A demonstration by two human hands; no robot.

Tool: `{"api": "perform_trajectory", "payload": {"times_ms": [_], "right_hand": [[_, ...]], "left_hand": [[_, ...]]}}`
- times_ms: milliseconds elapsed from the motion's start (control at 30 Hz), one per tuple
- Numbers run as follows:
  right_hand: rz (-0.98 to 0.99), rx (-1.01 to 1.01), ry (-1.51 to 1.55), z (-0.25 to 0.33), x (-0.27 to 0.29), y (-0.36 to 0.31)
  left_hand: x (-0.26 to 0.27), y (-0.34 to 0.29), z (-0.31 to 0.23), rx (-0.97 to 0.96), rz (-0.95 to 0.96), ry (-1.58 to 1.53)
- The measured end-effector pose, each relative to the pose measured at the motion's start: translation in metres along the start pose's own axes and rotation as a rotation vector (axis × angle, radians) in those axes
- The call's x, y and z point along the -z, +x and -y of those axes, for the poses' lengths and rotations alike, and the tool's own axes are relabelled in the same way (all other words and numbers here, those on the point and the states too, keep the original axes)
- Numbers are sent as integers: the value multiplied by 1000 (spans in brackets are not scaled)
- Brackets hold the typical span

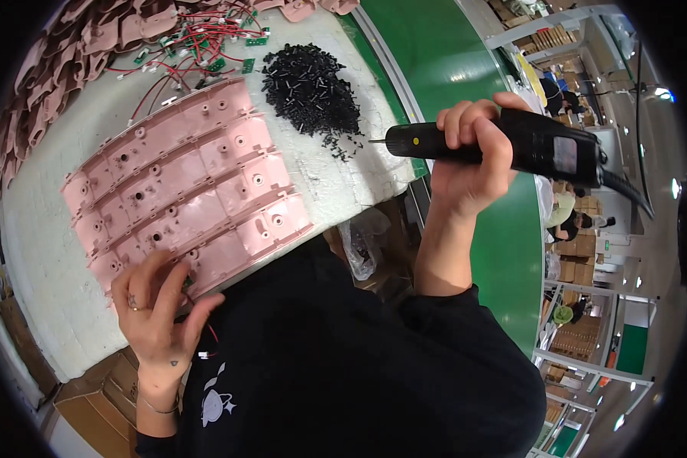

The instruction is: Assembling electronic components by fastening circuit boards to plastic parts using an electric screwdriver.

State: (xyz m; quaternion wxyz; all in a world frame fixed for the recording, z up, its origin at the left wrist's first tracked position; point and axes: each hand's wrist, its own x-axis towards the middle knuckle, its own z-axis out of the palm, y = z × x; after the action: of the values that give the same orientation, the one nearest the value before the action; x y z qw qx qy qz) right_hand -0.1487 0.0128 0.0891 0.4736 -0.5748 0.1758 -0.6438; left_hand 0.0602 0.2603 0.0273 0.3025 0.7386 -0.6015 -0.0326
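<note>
Right of a pile of black screws (pixel 311 85), the right hand (pixel 469 164) wraps its fingers around a black power screwdriver (pixel 553 145); left of the pile, beside pink plastic panels (pixel 206 200), the left hand's (pixel 154 320) bent fingers hold a small green circuit board (pixel 188 282).

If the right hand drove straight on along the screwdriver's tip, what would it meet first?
Probably the scattered black screws just ahead of the screwdriver; the right hand may pass above them, as depth is unclear.
</note>
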Motion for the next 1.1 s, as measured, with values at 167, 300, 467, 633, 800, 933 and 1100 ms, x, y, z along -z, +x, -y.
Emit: {"api": "perform_trajectory", "payload": {"times_ms": [167,300,467,633,800,933,1100], "right_hand": [[-111,-62,5,-11,17,1],[-134,-93,-10,-20,23,1],[-92,-96,-59,-28,30,-1],[-45,-51,15,-15,30,4],[166,6,183,11,18,4],[260,28,338,27,-1,1],[367,38,383,45,-7,-2]], "left_hand": [[-8,19,2,-29,185,29],[-15,18,7,-9,200,37],[-15,23,2,9,196,22],[5,38,-6,-31,169,-35],[-6,96,-21,-277,170,-149],[-39,140,-43,-493,84,-234],[-57,153,-50,-651,30,-220]]}}
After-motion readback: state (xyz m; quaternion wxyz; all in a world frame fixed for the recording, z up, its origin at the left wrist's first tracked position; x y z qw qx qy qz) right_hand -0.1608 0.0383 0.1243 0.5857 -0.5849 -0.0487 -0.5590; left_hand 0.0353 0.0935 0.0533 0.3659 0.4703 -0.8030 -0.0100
